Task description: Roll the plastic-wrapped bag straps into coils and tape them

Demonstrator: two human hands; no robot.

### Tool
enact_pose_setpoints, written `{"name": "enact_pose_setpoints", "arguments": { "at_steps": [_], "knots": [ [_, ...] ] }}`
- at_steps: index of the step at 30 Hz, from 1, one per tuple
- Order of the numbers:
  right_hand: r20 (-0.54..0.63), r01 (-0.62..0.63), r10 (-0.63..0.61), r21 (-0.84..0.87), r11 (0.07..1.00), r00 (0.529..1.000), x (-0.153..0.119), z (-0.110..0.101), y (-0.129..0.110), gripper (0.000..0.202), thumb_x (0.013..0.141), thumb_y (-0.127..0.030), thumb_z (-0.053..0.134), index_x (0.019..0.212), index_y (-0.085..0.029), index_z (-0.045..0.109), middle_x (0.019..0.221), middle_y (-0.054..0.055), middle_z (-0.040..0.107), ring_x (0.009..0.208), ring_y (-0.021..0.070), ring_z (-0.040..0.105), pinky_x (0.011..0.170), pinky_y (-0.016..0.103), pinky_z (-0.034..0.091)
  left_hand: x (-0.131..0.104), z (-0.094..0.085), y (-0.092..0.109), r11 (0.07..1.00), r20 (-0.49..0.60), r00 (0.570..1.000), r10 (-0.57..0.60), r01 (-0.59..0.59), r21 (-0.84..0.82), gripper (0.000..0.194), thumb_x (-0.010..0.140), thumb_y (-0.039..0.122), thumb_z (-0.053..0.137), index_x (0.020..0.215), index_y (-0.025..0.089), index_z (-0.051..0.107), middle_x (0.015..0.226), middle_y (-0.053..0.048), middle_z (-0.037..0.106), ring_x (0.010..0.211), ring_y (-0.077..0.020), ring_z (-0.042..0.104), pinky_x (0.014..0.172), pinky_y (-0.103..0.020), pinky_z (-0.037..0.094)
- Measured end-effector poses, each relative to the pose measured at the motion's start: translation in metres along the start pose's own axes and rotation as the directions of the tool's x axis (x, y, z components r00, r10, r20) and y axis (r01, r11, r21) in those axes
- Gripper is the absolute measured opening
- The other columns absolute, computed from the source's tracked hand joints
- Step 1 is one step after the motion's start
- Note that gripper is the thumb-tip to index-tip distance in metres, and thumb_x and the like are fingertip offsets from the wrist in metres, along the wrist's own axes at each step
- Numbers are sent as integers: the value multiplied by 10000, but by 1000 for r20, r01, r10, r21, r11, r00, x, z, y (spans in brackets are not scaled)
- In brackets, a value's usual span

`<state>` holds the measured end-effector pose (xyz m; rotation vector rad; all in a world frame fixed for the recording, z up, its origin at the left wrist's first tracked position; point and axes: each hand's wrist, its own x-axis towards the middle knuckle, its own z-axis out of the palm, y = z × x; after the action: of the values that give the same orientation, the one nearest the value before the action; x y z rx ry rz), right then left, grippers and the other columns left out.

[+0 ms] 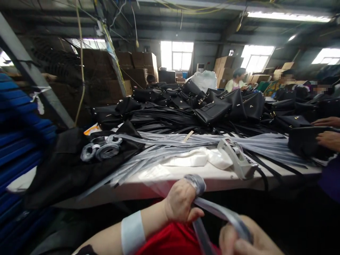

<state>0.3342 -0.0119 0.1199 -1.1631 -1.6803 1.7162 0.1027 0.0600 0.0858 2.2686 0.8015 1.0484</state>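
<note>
The person's left hand (180, 200) is standing in front of the table edge, its fingers curling around a coil (197, 182) of grey, shiny strip, its thumb sticking out apart from the coil. The right hand (247, 237) is blurring at the lower edge of the view; its fingers are folding closely over the strip (216, 208), which is running between the 2 hands. A further length is hanging below the left hand, its end falling out of view.

The 2 hands appear to be forming a coil. For a good result:

1. Be holding the coil firmly enough to stop slipping, yet loosely enough to be sliding it off the fingers.
2. Be keeping the span between the hands lightly taut; slack is likely to be causing loose turns.
3. Be laying each turn flat over the last, with edges aligning and no twist entering.
4. Be watching the hanging length, which could be snagging or twisting.

At least 3 finished coils (107, 152) are lying on black material at the left of the table (164, 173), offering a useful reference for size. Loose grey strips (265, 143) are spreading along the table, and a grey device (239, 161), possibly a tape dispenser, is standing near the front edge. Black bags (215, 111) are piling up behind.
</note>
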Motion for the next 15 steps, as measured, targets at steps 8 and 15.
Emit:
{"name": "enact_pose_setpoints", "arguments": {
  "at_steps": [8, 15],
  "knots": [
    [-324, 61, -394, -702, 709, 860, 30, -32, 1, 681, 757, -295, 643, 1406, -214, 454, 1394, 121, 533, 1280, 291, 490, 1101, 468, 363, 17, 3, 37, 643, 409, 797, -443, 601, -474, 761, 900, 731, 192, 572, 154, 566, 439, -7, 461, 383, -107, 404, 408, -231, 303],
    [-141, 58, -102, -285, 957, 985, 58, 21, 16, 382, 956, -451, 431, 950, -170, 690, 803, 34, 683, 770, 202, 623, 732, 299, 501, 33, -20, 56, 183, 297, 770, -565, 467, -865, 605, 885, 663, 433, 770, 103, 630, 469, 48, 413, 420, -98, 428, 488, -241, 412]
  ]
}}
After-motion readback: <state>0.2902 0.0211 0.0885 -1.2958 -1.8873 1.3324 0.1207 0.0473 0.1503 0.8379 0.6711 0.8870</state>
